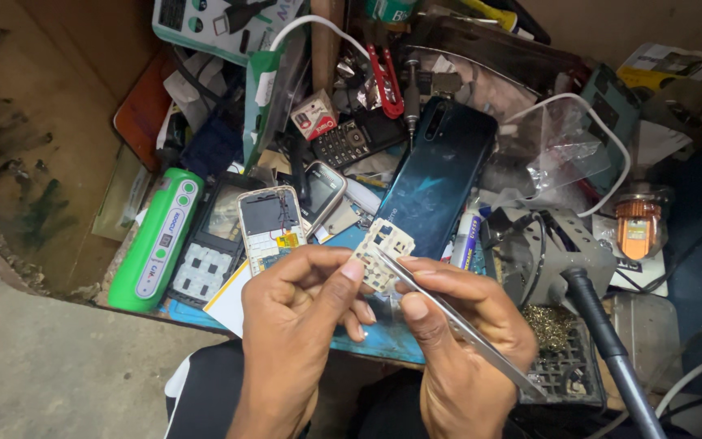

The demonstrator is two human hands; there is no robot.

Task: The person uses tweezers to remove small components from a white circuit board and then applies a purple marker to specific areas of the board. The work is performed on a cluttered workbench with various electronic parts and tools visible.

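My left hand (302, 305) pinches a small white perforated keypad frame (381, 250) between thumb and fingers, low in the middle of the head view. In my right hand (457, 333) are metal tweezers (457, 321), their tips touching the frame. Just left of my hands lies an opened small phone (270, 223) with its circuit board bare, and beside it a black phone shell with a white keypad (209, 244).
A dark blue smartphone back (439, 175) lies behind my hands. A green power bank (158, 237) sits at the left, a soldering iron stand with brass wool (550, 268) at the right. Cables, a keypad phone (351, 140), plastic bags and tools clutter the bench.
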